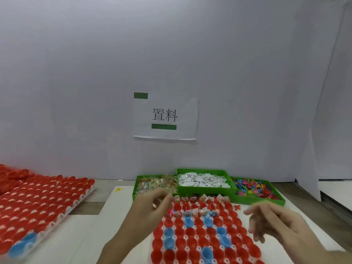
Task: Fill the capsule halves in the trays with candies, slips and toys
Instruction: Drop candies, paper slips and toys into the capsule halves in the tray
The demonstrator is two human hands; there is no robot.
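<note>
A white tray (162,238) of red and blue capsule halves (192,242) lies in front of me; its two far rows hold candy packets, slips and small toys. My left hand (152,204) hovers over the tray's far left corner with fingers curled; whether it pinches anything is blurred. My right hand (274,220) hangs over the tray's right edge, fingers loosely spread and blurred, holding nothing visible. Behind the tray stand three green bins: candies (152,182), white paper slips (202,180) and coloured plastic toys (255,187).
A second white tray (76,201) of red capsule halves, with a few blue ones near me, lies at the left. More red halves pile at the far left. A grey wall with a paper sign (164,116) rises behind the bins. One red toy (237,207) lies loose beside the tray.
</note>
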